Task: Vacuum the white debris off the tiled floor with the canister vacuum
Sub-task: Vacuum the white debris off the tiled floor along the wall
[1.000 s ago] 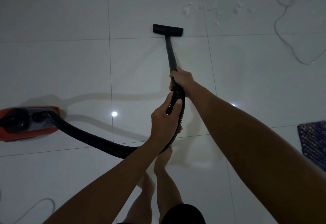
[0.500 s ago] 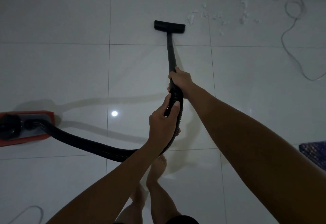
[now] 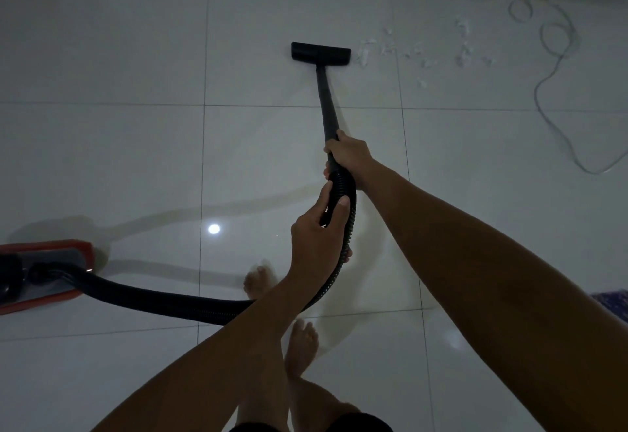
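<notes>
A black floor nozzle (image 3: 320, 54) rests on the white tiles at the end of a black wand (image 3: 326, 105). White debris (image 3: 421, 51) lies scattered just right of the nozzle, its nearest scrap almost touching the nozzle's right end. My right hand (image 3: 350, 156) grips the wand where it joins the ribbed hose (image 3: 163, 300). My left hand (image 3: 317, 238) holds the hose a little lower. The hose curves down and left to the red canister vacuum (image 3: 44, 275) at the left edge.
A thin pale power cord (image 3: 557, 91) loops across the tiles at the right, beyond the debris. A wall base runs along the top. A dark woven mat (image 3: 615, 302) peeks in at the right edge. My bare feet (image 3: 300, 343) stand under my arms.
The nozzle has slid forward along the floor and now sits level with the debris, close beside its left end. I have stepped forward; the canister sits lower left in view.
</notes>
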